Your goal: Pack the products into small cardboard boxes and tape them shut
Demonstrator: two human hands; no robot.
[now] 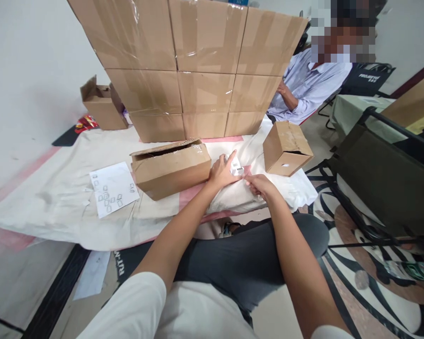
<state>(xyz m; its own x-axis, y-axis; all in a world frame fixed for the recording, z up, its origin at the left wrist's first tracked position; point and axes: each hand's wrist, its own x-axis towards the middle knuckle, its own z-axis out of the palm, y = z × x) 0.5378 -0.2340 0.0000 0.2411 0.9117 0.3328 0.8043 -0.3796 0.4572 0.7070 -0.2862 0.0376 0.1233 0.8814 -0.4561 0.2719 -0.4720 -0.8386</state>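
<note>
My left hand (222,170) rests on the cream cloth (56,207), fingers curled round a small white object (236,166) that I cannot name. My right hand (259,184) is closed in a pinch right beside that object, at its near edge. An open brown carton (171,168) with its flap raised lies just left of my left hand. A smaller closed carton (286,148), with a hole in its front face, stands to the right of both hands.
A wall of taped brown cartons (198,66) rises behind. A white sheet with small printed shapes (113,188) lies left of the open carton. Another open carton (101,106) stands at far left. A seated person in a pale shirt (307,84) is behind right. A dark folding frame (381,179) stands at right.
</note>
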